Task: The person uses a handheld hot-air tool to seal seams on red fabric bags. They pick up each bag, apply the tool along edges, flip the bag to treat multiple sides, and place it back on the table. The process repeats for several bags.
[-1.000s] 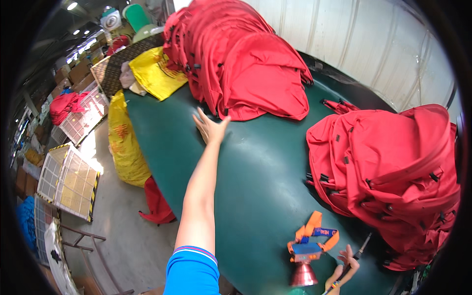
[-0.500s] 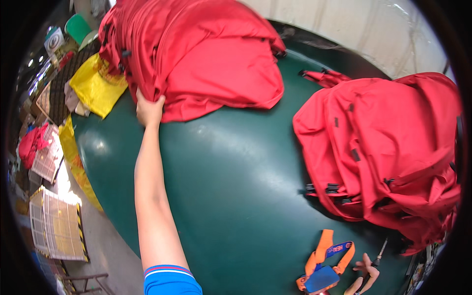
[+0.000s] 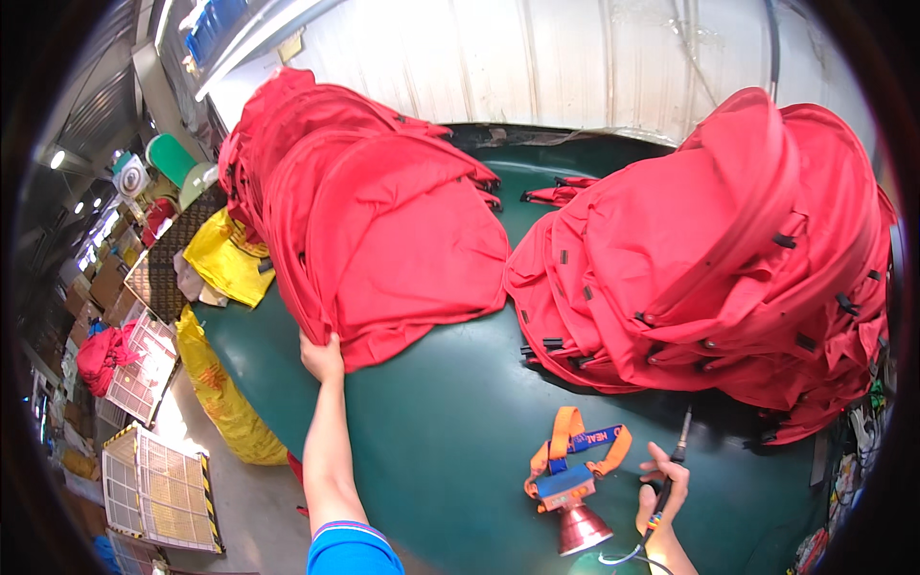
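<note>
My left hand [image 3: 323, 356] is closed on the near lower edge of a red backpack [image 3: 412, 230] at the left, thumb on top of the cloth. More red cloth lies bunched behind it. In my right hand [image 3: 668, 484], at the lower right, is a soldering iron [image 3: 678, 450] with a black handle and a slim metal tip pointing away from me. Its cord runs down past my wrist. Beside this hand lies a headlamp [image 3: 583, 527] with an orange and blue strap and a red bell-shaped front. Beyond the iron's tip rises a pile of red backpacks [image 3: 661, 259] with black clips.
The dark green table [image 3: 431, 422] has a curved edge at the left. A yellow bag [image 3: 230, 259] sits at its far left, and another yellow sack [image 3: 220, 402] hangs beside it. White mesh crates [image 3: 158, 489] stand on the floor. A pale wall [image 3: 537, 67] rises behind.
The view has shifted, showing more of the wall and my right hand. The left backpack now reaches nearer me, its edge still in my left hand, and meets the right pile.
</note>
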Motion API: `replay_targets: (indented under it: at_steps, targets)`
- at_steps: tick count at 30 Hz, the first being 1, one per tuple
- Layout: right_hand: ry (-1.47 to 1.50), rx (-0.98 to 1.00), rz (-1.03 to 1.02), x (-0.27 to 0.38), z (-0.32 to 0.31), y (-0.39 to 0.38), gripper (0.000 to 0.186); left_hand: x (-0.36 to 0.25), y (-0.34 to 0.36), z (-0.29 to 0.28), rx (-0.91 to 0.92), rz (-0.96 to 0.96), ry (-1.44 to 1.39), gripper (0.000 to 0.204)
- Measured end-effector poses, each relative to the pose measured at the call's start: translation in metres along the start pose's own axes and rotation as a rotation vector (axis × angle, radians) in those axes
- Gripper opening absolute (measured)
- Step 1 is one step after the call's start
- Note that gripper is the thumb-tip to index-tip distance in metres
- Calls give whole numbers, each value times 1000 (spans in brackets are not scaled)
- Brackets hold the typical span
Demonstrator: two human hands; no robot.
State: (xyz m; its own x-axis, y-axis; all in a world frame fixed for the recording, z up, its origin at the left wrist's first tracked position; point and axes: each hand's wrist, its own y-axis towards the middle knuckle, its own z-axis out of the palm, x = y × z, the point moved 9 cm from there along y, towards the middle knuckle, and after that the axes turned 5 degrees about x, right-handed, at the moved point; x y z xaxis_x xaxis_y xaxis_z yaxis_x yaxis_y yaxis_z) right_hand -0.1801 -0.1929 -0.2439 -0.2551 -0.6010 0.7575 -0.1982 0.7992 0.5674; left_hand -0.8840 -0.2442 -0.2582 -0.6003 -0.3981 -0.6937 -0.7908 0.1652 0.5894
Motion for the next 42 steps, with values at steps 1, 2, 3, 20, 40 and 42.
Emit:
replay_targets:
  at_steps: [1, 2, 3, 20, 40, 42]
  targets:
    - [-14, 14, -27, 3, 0, 0, 38, -2, -14, -14, -10, -12, -14, 72]
    - [4, 14, -39, 7, 1, 0, 38, -5, -31, -29, -16, -24, -27, 72]
    - [16, 22, -71, 11, 2, -1, 39, -9, -49, -45, -36, -21, -41, 70]
    - [-35, 282, -422, 105, 47, -35, 51, -92, -307, -215, 36, -323, -285, 86]
    - [-28, 199, -441, 103, 66, -15, 44, -218, -142, -240, 231, 140, 132, 53]
    - [-13, 92, -467, 117, 56, -13, 32, -273, -194, -283, 11, 379, -2, 51]
